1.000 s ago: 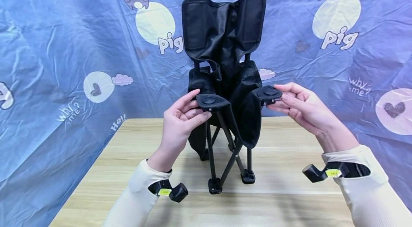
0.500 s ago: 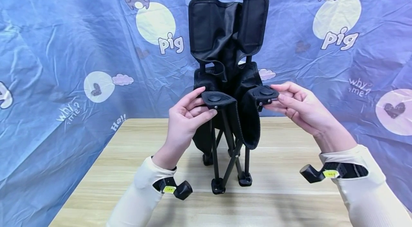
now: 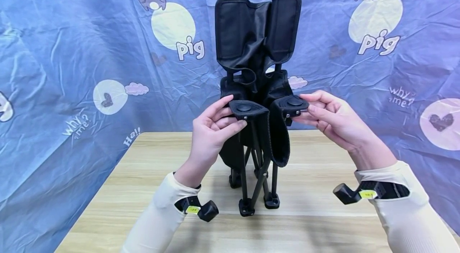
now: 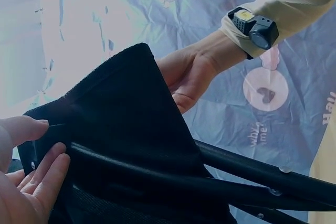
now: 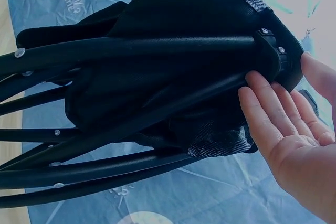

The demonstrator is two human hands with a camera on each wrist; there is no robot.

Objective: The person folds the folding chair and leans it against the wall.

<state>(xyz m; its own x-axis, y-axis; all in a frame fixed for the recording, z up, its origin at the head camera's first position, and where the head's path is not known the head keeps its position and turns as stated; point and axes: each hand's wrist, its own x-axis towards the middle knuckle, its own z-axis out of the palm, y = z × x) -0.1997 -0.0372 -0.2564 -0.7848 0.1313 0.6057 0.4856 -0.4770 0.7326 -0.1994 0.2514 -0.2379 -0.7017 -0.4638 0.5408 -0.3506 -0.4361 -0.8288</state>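
- Black fabric on dark tubing: a folding chair (image 3: 258, 92), upright on the worktop (image 3: 151, 189), in from the left edge, short of the far edge.
- Head view, grasp: left hand (image 3: 213, 131) pinches the seat's left front corner (image 3: 251, 111); right hand (image 3: 334, 123) pinches the right front corner (image 3: 287, 104). Corners look stiff, probably why they serve as handholds; one hand per side likely keeps the frame steady while the feet (image 3: 246, 207) bear the weight on the worktop.
- Head view, look: backrest (image 3: 234, 27) creased between two flat panels, seat cloth drooping between the corners, crossed legs (image 3: 244, 181) standing close together. Seems only partly unfolded.
- Left wrist view: thumb one side of the corner, fingers (image 4: 51, 177) the other, so cloth sits clamped between. Tubes (image 4: 210, 192) run off toward the legs; cloth very dark, weave hard to read.
- Right wrist view: thumb at the fabric edge, fingers along the underside by a tube end; grasp looks light. Two shiny studs (image 5: 282, 50) on the corner bracket.
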